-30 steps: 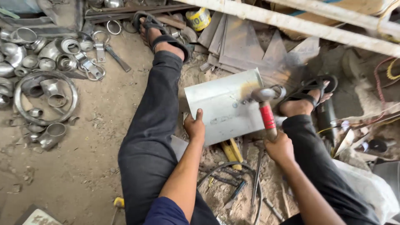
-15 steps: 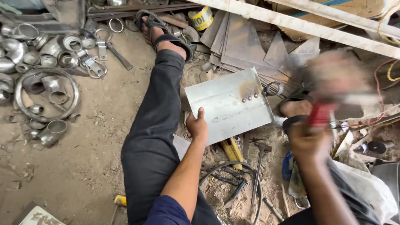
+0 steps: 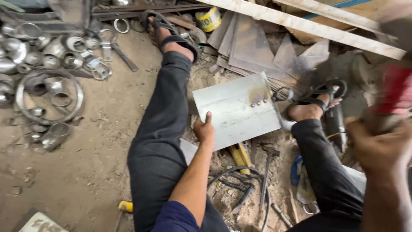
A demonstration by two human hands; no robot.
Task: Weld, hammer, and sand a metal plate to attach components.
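- The left hand (image 3: pixel 203 129) presses on the near edge of the sheet (image 3: pixel 236 111), fingers on top; the sheet lies between the two legs, above the dirt floor (image 3: pixel 94 172); three rivets (image 3: pixel 259 103) sit near its far right corner.
- The right hand (image 3: pixel 377 146) is raised at the right, blurred; it is closed around a red handle (image 3: pixel 397 92); the tool head I cannot tell.
- A hammer (image 3: pixel 267 172) and pliers (image 3: pixel 242 198) lie on the floor below the sheet; steel rings (image 3: pixel 47 96) lie at the left, well apart.
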